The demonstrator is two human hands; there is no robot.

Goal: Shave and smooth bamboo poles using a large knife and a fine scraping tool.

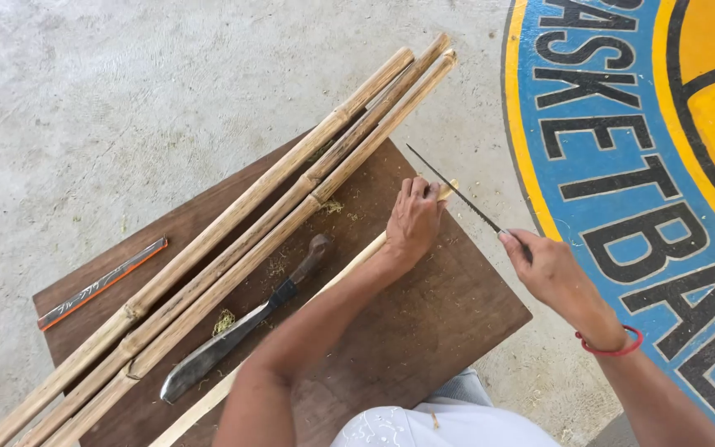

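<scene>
A: Where is the thin bamboo strip (349, 266)?

B: It lies across the brown wooden counter (424, 323), its far end pressed down under the left hand (413, 220), fingers closed over it.

A: And the right hand (544, 266)?

B: It grips a slim saw blade (454, 192), whose edge meets the strip's end beside the left fingers.

A: Around them?

B: A machete (233, 331) lies beside the strip, then three long bamboo poles (233, 240), then an orange-edged blade (101, 283).
</scene>
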